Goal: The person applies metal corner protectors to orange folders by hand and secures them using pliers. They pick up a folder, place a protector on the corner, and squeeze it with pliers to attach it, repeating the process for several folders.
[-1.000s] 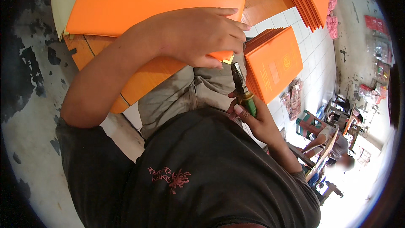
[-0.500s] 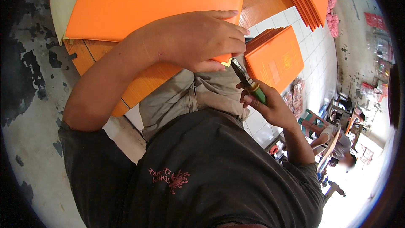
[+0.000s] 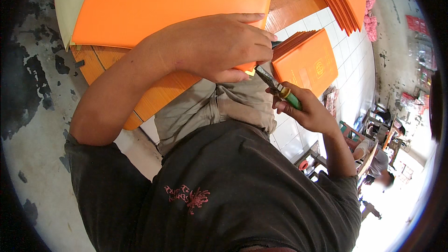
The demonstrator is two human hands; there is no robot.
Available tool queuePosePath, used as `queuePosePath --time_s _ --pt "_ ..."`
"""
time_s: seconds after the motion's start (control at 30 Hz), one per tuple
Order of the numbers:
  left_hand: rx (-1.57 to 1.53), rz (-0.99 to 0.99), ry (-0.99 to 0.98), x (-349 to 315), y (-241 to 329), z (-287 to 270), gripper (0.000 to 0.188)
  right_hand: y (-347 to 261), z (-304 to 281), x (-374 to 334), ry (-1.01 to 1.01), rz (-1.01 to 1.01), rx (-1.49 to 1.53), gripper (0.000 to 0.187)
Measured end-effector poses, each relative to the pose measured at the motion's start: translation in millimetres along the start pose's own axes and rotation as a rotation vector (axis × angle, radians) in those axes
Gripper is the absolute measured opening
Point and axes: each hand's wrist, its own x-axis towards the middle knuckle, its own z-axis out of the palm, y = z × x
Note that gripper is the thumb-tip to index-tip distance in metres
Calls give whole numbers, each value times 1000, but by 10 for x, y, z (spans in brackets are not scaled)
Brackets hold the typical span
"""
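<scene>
My left hand [image 3: 235, 42] bends over the table's edge, its thumb and fingers closed on the corner of an orange cover [image 3: 244, 66]. A small yellow edge shows at that corner; most of the piece is hidden under the hand. My right hand [image 3: 310, 112] grips a pair of pliers [image 3: 291, 98] by the green handles. The dark jaws of the pliers point up and left, their tip at or against the yellow-edged corner; contact cannot be made out for certain. Beneath my left forearm and beyond it, a large orange sheet [image 3: 172, 4] lies on the wooden table [image 3: 170, 93].
Right of my hands stands a stack of orange covers [image 3: 308, 65]. Another orange stack [image 3: 338, 0] sits at the far right, beside pink bundles [image 3: 370, 23]. White floor tiles [image 3: 343, 46] lie below. A person [image 3: 378, 165] sits in the background at right.
My right hand has shifted a little to the right, and the pliers' handles have swung right with it. The jaw tip stays near the corner. My left hand has barely moved.
</scene>
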Motion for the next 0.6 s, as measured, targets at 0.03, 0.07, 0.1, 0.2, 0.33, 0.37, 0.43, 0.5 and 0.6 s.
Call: queuePosePath --time_s 0.03,0.07,0.1,0.2,0.33,0.37,0.43,0.5,0.6 --pt "0 -6 4 -1 6 0 46 -16 -30 18 -7 -3 -20 34" --pt "-1 -12 8 -1 15 1 45 -29 -59 31 -9 -8 -41 34" --pt "-1 -18 12 -1 20 2 44 -41 -88 42 -13 -14 -62 34" --pt "-27 -15 16 -3 15 4 41 -30 -157 81 -20 -49 -126 35" --pt "-31 -9 23 4 15 1 40 -27 -213 111 -41 -30 -170 35" --pt "-43 -12 23 2 10 2 40 -45 -218 121 -45 -6 -156 35" --pt "-48 -12 29 0 7 9 40 -94 -223 129 -50 42 -126 35" --pt "-34 -9 40 0 14 24 40 24 -212 147 -18 -76 -160 35" --pt "-55 -5 33 5 13 4 38 84 -232 188 -18 -111 -167 35"
